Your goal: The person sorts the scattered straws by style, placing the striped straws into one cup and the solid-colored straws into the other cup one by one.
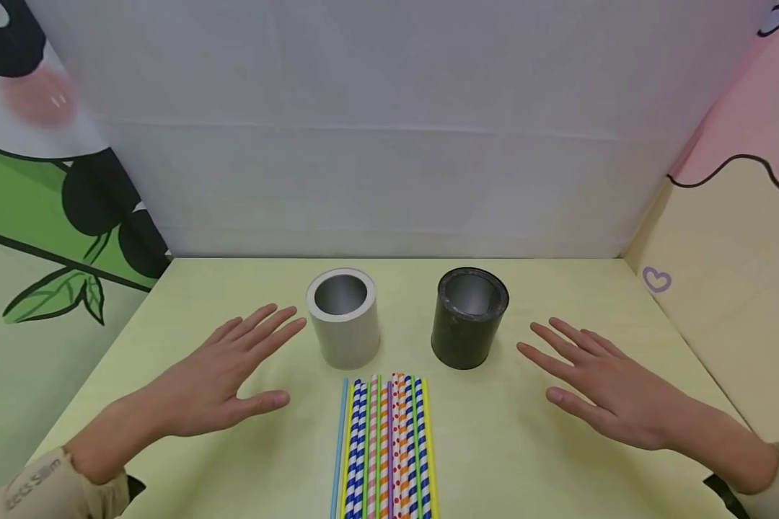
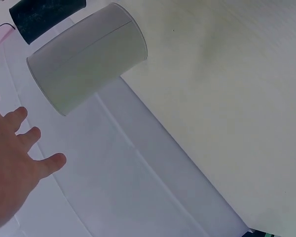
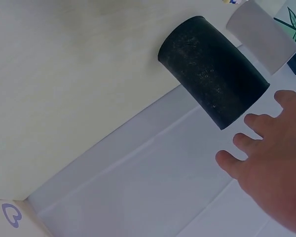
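Note:
A white cylindrical cup (image 1: 347, 335) stands upright left of centre, and a black cup (image 1: 465, 331) of like size stands to its right. Both look hollow from above. In front of them lies a row of coloured drinking straws (image 1: 384, 447), some striped, some dotted, some plain; their near ends run out of the head view. My left hand (image 1: 223, 382) hovers over the table with fingers spread, close to the white cup's left side. To the right of the black cup, my right hand (image 1: 613, 393) is likewise spread and holds nothing. Each wrist view shows straight fingers apart from the nearest cup.
The pale yellow table (image 1: 493, 447) ends at the back against a white cloth wall (image 1: 389, 187). A panel with cartoon drawings (image 1: 52, 216) borders the left side. On the right stands a beige and pink panel (image 1: 733, 288) with a small purple heart.

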`<state>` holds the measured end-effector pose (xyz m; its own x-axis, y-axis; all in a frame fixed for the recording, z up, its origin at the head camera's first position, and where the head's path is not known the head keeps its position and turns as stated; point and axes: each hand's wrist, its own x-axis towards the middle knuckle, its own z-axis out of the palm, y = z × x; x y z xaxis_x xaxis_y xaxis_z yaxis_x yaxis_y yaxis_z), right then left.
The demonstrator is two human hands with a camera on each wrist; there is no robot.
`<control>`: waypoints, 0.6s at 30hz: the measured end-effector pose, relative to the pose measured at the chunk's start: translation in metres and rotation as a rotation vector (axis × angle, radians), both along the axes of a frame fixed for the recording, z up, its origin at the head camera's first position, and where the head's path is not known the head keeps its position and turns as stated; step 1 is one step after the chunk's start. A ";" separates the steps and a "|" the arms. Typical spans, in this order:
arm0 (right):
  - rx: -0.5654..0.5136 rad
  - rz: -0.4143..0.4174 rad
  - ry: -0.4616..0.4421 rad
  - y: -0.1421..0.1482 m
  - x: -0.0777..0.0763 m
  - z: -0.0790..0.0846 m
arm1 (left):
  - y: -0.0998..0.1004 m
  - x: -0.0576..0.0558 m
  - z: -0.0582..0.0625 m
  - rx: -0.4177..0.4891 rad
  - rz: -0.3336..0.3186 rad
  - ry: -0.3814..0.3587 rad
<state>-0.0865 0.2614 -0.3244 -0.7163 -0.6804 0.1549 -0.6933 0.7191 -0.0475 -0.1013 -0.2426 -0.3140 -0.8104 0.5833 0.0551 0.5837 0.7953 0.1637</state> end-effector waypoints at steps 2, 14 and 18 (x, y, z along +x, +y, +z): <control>0.004 0.005 0.004 -0.003 0.001 -0.001 | 0.002 -0.001 -0.003 0.016 -0.001 0.019; 0.010 0.085 0.068 -0.020 0.003 -0.010 | 0.013 -0.018 -0.015 0.159 -0.028 0.079; 0.020 0.093 0.067 -0.023 0.002 -0.012 | 0.019 -0.026 -0.019 0.210 -0.043 0.096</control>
